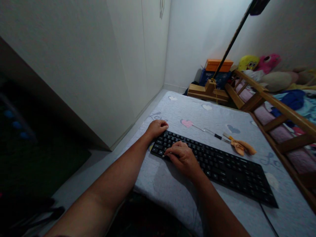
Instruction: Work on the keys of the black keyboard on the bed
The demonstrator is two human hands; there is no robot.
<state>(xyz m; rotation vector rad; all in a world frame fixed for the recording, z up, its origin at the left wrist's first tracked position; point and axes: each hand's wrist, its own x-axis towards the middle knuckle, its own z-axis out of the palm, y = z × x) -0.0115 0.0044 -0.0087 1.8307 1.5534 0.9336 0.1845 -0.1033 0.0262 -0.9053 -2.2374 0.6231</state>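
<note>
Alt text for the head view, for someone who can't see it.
Left hand at the far left corner of a black keyboard, right hand over its left part. The keyboard lies on a heart-patterned sheet.

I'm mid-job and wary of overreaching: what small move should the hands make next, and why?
Probably slide the right hand slightly rightward along the near keys, with the left hand steadying the keyboard: the right fingertips are at its near-left keys, the left hand is at its far-left corner, and the orange item lies beyond its far edge.
</note>
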